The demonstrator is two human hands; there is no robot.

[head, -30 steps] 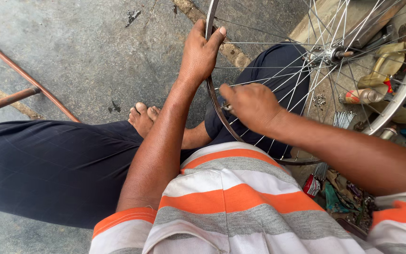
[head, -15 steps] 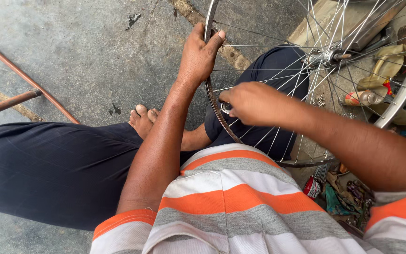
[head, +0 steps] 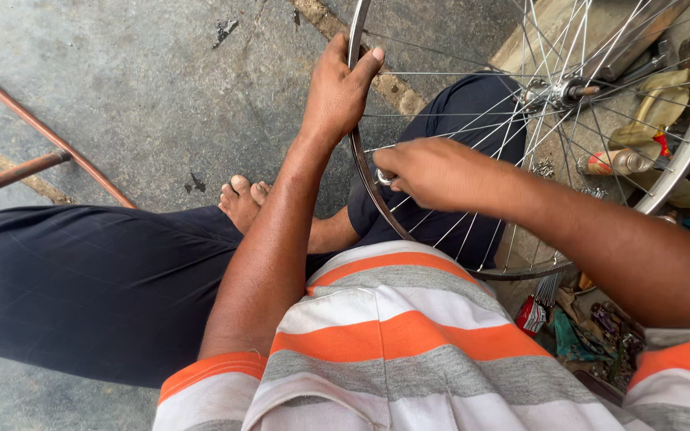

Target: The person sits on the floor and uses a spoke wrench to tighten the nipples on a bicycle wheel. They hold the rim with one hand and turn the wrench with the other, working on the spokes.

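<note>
Left hand (head: 335, 94) clasps the curved steel wheel rim (head: 358, 172); just below it on that rim, right hand (head: 433, 172) fingers pinch a small shiny metal tool (head: 383, 176) among thin wire spokes (head: 473, 112)

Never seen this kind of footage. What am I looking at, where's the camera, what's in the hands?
One camera, worn on a person's head, looks down at their own lap and hands. The person sits cross-legged on a concrete floor in dark trousers and a striped shirt. The left hand grips the metal rim of a spoked bicycle wheel that stands upright over their legs. The right hand reaches in among the spokes and holds a small metal tool at the rim; its exact kind is too hidden to tell. Around them: rusty metal rods on the floor to the left, a small bottle and cluttered tools to the right.
</note>
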